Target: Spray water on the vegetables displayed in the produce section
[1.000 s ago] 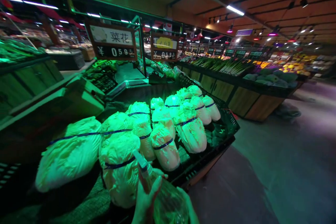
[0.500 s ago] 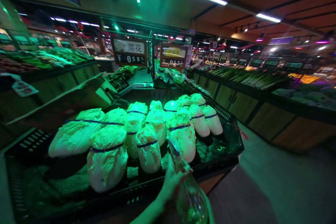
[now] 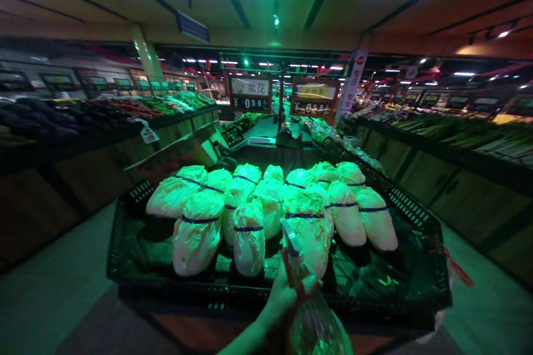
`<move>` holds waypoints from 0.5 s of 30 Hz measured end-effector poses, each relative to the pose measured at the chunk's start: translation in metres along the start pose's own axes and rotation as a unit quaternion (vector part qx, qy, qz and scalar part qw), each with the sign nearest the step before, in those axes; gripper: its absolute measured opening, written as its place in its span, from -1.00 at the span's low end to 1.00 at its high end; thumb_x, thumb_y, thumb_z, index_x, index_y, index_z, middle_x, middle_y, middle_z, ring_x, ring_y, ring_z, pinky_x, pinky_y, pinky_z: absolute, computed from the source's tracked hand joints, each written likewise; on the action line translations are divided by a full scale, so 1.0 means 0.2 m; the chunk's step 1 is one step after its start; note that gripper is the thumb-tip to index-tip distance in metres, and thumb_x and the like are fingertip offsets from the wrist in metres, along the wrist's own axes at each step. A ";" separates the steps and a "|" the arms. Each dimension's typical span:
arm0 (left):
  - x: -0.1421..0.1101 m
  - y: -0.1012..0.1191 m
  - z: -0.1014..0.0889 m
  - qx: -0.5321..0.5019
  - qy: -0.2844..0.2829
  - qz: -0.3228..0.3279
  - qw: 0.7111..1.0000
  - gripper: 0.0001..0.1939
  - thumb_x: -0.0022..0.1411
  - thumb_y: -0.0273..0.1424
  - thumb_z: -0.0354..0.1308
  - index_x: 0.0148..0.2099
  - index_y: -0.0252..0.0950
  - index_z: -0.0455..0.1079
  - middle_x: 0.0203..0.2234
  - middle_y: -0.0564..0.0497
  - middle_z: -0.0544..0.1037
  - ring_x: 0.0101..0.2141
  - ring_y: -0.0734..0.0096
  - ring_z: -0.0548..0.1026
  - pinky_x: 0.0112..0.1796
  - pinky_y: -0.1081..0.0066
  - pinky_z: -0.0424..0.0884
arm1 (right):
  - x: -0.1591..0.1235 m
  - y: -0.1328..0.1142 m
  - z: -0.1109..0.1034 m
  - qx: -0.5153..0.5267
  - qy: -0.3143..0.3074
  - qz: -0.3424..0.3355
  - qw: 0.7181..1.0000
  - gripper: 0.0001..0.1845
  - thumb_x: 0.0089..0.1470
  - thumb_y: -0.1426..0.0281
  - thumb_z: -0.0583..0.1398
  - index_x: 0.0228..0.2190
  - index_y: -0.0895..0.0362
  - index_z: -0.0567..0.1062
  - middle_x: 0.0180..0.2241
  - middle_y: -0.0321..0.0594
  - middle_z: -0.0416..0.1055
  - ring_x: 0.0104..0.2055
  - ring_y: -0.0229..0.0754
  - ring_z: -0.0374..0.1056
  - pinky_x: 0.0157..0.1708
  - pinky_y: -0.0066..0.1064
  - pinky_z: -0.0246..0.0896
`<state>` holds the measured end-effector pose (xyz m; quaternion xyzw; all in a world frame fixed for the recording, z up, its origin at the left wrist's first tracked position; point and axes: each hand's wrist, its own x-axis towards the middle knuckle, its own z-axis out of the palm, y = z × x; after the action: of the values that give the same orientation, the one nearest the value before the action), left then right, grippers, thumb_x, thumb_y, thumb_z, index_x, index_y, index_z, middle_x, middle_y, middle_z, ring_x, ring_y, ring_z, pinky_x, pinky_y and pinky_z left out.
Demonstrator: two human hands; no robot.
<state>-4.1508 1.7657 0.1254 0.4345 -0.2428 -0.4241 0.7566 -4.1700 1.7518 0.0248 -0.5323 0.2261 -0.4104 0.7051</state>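
Note:
My left hand (image 3: 287,291) is wrapped around the neck of a clear spray bottle (image 3: 318,324), its fingers closed just under the spray head. The bottle leans, with its pale spray head (image 3: 290,238) pointing up and forward at a large Chinese cabbage (image 3: 307,233). Whether the nozzle touches that cabbage I cannot tell. Several more cabbages, each tied with a dark blue band, stand around it, including a small one (image 3: 249,244) and a broad one (image 3: 197,244) to the left. No right hand can be made out; the bottle's base is cut off by the lower edge.
The cabbages rest in a black plastic crate display (image 3: 425,288) with slotted walls. Two price signs (image 3: 250,94) stand behind it. A cardboard box (image 3: 179,150) lies at the back left. Vegetable stands (image 3: 449,161) line both sides. Red string (image 3: 460,272) hangs off the right corner.
The view has turned left and levelled, so the cabbages and signs appear further right. My left hand still grips the spray bottle, which points at the same cabbage.

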 end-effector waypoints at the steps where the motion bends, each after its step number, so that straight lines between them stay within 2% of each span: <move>1: 0.01 0.04 -0.04 0.013 0.029 0.018 0.999 -0.40 0.04 -0.28 0.34 0.09 -0.24 0.20 -0.42 0.05 0.56 -0.35 0.32 0.53 -0.24 0.35 0.38 | 0.01 0.01 -0.02 0.006 -0.018 0.009 1.000 -0.35 -0.03 0.06 0.29 0.11 -0.22 0.32 -0.01 -0.31 0.50 0.19 0.14 0.33 -0.02 -0.10 0.44; 3: 0.03 0.13 -0.15 0.046 0.080 0.066 0.994 -0.60 0.09 -0.30 0.29 -0.02 -0.25 0.33 -0.39 0.03 0.57 -0.31 0.29 0.54 -0.21 0.33 0.41 | 0.01 0.00 -0.08 0.020 -0.056 0.020 0.998 -0.25 -0.09 0.01 0.32 0.14 -0.17 0.30 0.07 -0.23 0.46 0.18 0.19 0.34 -0.01 -0.06 0.42; 5: 0.05 0.21 -0.26 0.088 0.124 0.112 0.982 -0.74 0.13 -0.26 0.25 -0.16 -0.28 0.43 -0.36 -0.01 0.59 -0.27 0.23 0.55 -0.17 0.29 0.43 | 0.01 -0.03 -0.13 0.041 -0.090 0.017 0.995 -0.03 -0.23 0.00 0.41 0.19 -0.07 0.24 0.19 -0.10 0.35 0.20 0.23 0.30 0.07 -0.03 0.35; 7: 0.08 0.29 -0.36 0.121 0.166 0.145 0.968 -0.75 0.13 -0.21 0.25 -0.23 -0.29 0.50 -0.31 -0.06 0.60 -0.23 0.17 0.56 -0.12 0.24 0.44 | 0.02 -0.08 -0.13 0.066 -0.124 0.017 0.990 0.09 -0.29 0.01 0.44 0.22 0.00 0.18 0.25 0.00 0.26 0.25 0.22 0.24 0.16 -0.03 0.23; 9: 0.11 0.36 -0.42 0.143 0.195 0.176 0.954 -0.76 0.01 -0.22 0.34 -0.30 -0.26 0.54 -0.28 -0.08 0.61 -0.15 0.10 0.54 -0.02 0.21 0.43 | 0.06 -0.11 -0.08 0.078 -0.152 0.020 0.985 0.09 -0.27 0.03 0.45 0.22 0.05 0.17 0.25 0.04 0.27 0.27 0.18 0.22 0.21 -0.05 0.16; 12: 0.18 0.45 -0.42 0.130 0.212 0.187 0.950 -0.78 -0.13 -0.30 0.43 -0.38 -0.20 0.52 -0.34 -0.03 0.61 -0.13 0.07 0.54 0.01 0.21 0.43 | 0.14 -0.13 -0.01 0.080 -0.164 0.029 0.983 0.07 -0.24 0.08 0.45 0.22 0.07 0.14 0.22 0.05 0.31 0.26 0.14 0.23 0.22 -0.06 0.14; 15: 0.31 0.44 -0.35 0.075 0.167 0.126 0.975 -0.69 -0.04 -0.23 0.38 -0.24 -0.22 0.46 -0.40 0.00 0.59 -0.29 0.16 0.58 -0.21 0.23 0.50 | 0.20 -0.13 -0.02 0.111 -0.134 0.042 0.984 0.10 -0.23 0.07 0.45 0.24 0.06 0.09 0.23 0.07 0.29 0.25 0.17 0.25 0.21 -0.04 0.16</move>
<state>-4.0281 1.7671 0.1668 0.5204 -0.1969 -0.2277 0.7991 -4.1593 1.7142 0.0524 -0.4907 0.1047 -0.3276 0.8006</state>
